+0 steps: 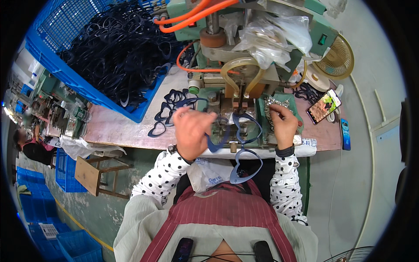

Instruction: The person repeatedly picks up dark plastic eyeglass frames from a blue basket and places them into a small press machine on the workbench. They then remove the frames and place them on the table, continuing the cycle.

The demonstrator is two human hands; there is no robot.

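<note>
My left hand (192, 131), smeared by motion, is closed on a dark blue heart-shaped eyeglass frame (223, 143), also blurred, left of the green bench machine's work point. Another blue heart-shaped eyeglass frame (245, 178) lies at the machine (239, 99); one rim is under the tool and the other hangs over the table's front edge. My right hand (284, 126) has its fingertips pinched together in a green tray (293, 104) of small shiny metal parts (279, 103). Whatever the fingertips hold is too small to make out.
A blue crate (131, 114) heaped with dark frames stands at the left, several loose frames (163, 112) beside it. Orange hoses (192, 19) and plastic bags (275, 37) sit over the machine. At the right are a phone (324, 106) and a fan (336, 56); a wooden stool (89, 174) stands lower left.
</note>
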